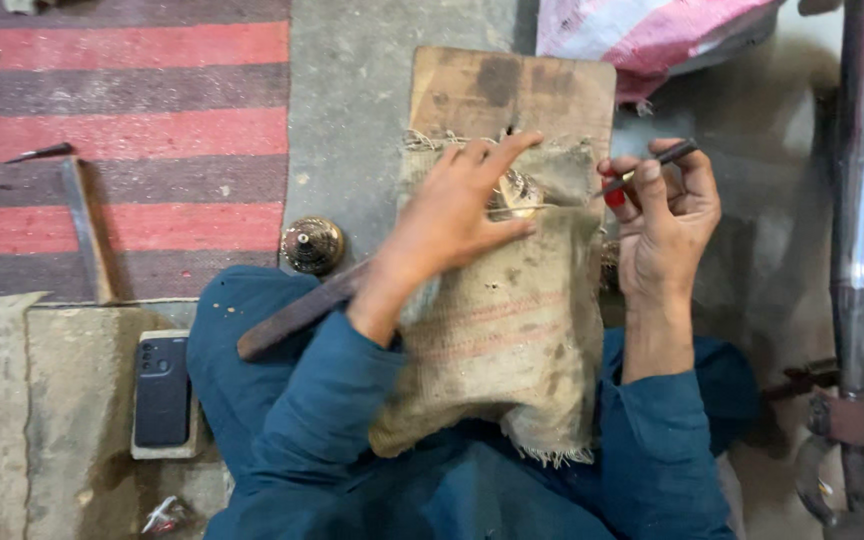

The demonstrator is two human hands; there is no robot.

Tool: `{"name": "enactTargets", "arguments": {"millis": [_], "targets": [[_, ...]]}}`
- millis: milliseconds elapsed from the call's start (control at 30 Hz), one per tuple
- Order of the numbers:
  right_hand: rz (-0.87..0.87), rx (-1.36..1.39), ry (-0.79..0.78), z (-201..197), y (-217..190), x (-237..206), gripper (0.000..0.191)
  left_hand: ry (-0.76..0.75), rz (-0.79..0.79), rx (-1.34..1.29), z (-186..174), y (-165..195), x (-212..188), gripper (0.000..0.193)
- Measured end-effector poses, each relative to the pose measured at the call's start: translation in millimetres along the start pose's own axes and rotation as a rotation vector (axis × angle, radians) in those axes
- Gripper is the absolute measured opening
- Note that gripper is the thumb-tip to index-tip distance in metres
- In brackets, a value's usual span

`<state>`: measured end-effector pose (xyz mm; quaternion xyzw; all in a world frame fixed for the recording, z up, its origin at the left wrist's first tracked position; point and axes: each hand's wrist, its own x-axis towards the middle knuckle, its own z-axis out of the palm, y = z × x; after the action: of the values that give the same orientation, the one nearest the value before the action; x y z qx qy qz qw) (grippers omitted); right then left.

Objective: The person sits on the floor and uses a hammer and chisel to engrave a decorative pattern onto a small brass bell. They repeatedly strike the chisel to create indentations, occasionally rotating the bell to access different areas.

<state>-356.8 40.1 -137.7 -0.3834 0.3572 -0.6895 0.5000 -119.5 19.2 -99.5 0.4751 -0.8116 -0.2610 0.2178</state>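
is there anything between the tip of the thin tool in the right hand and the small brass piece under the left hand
Nothing visible: the right hand holds the thin dark metal tool, its tip meeting the small round brass piece that the left hand steadies.

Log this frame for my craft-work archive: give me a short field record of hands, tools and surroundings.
left hand: presses a small brass piece onto burlap sacking
right hand: grips a thin dark tool, tip aimed at the piece
support: wooden board under the sacking
nearby: round brass dome on the floor, dark phone, red striped mat
clothing: blue sleeves
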Motion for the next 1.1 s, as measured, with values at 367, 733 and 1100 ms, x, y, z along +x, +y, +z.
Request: {"name": "enactTargets", "arguments": {"millis": [367, 733, 1100], "targets": [[-0.016, -0.431, -0.346, 74, 3, 2, 0.019, 0.075, 0.162, -0.395, -16, -43, -34, 0.092], [-0.103, -0.521, -0.318, 92, 26, -3, 0.02, -0.306, -0.53, -0.246, -39, -137, -163, 0.075], [-0.152, -0.597, -0.272, 98, 31, -6, 0.022, 0.15, -0.046, -0.013, -100, -74, -89, 0.078]]}}
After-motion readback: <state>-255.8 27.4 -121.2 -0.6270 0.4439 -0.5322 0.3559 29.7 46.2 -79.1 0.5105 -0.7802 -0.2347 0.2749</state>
